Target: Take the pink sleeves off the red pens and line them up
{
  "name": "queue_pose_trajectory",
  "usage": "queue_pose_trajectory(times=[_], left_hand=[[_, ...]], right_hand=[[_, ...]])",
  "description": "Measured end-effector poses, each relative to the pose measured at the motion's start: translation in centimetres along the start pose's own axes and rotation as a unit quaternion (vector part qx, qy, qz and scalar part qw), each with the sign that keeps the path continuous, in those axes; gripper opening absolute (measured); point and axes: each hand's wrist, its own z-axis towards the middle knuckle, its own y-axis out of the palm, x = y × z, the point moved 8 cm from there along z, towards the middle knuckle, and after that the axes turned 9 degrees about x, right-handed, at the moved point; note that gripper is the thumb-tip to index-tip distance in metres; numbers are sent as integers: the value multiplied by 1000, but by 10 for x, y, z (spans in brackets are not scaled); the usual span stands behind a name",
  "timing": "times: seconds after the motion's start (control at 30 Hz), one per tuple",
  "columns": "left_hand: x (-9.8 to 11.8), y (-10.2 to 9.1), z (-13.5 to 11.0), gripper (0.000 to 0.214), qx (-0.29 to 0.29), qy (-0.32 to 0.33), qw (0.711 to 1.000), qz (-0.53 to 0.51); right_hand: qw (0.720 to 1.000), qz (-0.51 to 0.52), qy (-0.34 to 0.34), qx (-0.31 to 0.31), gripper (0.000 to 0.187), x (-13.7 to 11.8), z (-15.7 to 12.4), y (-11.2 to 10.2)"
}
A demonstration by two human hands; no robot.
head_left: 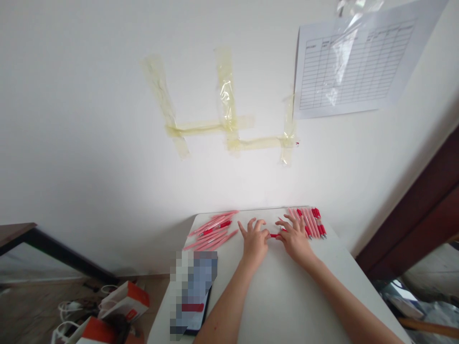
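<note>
A slim red pen (274, 235) lies crosswise low over the white table, between my two hands. My left hand (255, 243) pinches its left end with thumb and forefinger, the other fingers spread. At the right end, the thumb and forefinger of my right hand (296, 241) close on the same pen. Just beyond the right hand is a row of red pens (312, 220), several in clear sleeves, partly hidden by my fingers. To the left of my left hand lies a loose pile of pinkish sleeves (211, 239), with an unwrapped red pen (215, 228) on top.
A phone (201, 291), partly pixelated, rests at the left edge of the white table (283, 296). The wall behind carries yellowed tape (227, 95) and a printed form (353, 67). Orange-and-white bags (125, 301) stand on the floor to the left.
</note>
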Motion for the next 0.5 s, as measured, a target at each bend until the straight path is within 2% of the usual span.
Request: queue_pose_trajectory(times=[0.27, 0.5], left_hand=[[-5, 0, 3, 25, -6, -52, 998, -39], [-8, 0, 2, 23, 8, -69, 997, -39]], right_hand=[[999, -16, -13, 38, 10, -9, 8, -17], [1000, -23, 1, 22, 16, -1, 4, -8]])
